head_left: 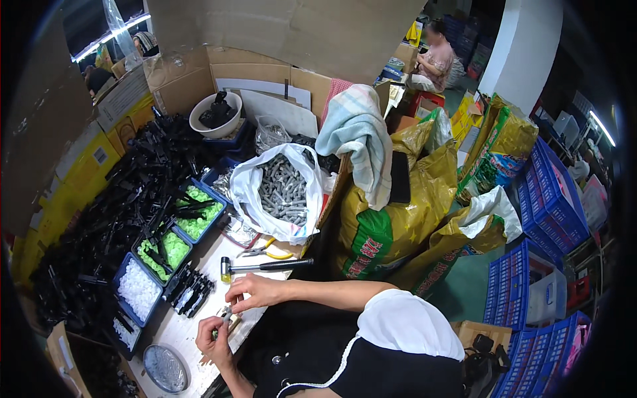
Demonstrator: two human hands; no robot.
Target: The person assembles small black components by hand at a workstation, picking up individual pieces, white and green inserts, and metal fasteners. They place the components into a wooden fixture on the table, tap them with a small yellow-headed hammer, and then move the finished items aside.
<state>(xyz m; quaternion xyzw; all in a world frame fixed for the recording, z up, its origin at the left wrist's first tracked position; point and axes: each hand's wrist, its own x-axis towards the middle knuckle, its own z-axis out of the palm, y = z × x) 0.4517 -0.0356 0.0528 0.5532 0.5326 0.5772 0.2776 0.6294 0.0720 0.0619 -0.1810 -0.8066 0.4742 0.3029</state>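
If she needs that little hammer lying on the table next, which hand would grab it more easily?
Probably the right hand: it rests just below the hammer, nearly touching its handle. The left hand sits lower and closer to her body, pinching a small part.

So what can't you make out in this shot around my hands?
Head view only:
- The small part between left hand and right hand: too small, fingers cover it.
- Round tin: contents blurred.
- Black parts pile: shapes merge in shadow.
- Blue crates: cut off by the fisheye rim.
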